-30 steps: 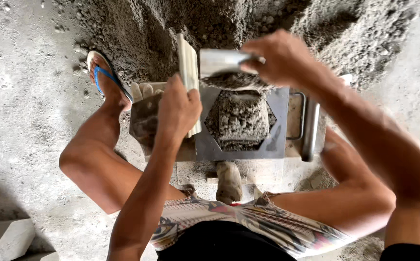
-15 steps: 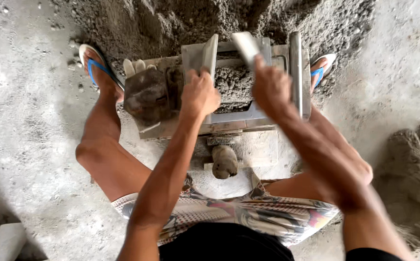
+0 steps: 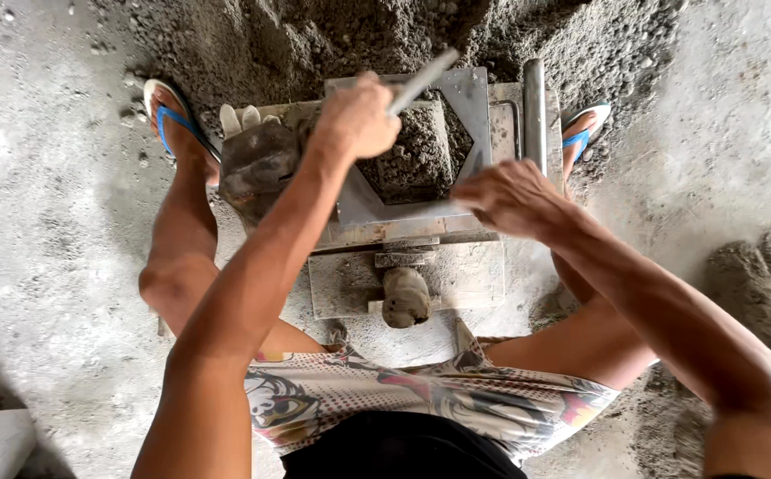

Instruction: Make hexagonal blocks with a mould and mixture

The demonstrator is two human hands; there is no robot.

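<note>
Left hand (image 3: 356, 117) is gripping a flat metal scraper (image 3: 422, 80) angled across the hexagonal steel mould (image 3: 469, 115) packed with damp grey mix (image 3: 412, 155), while right hand (image 3: 509, 197), fingers loosely spread and holding nothing, is bracing the mould's near edge

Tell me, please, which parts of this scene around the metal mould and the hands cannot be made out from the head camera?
- Head view: the near end of the flat metal tool is hidden inside the left hand.
- Head view: the mould floor is buried under grey mix.
- Head view: the right hand fingertips are blurred; contact with the mould rim is unclear.
- Head view: the worn glove is partly covered by the left forearm.
</note>
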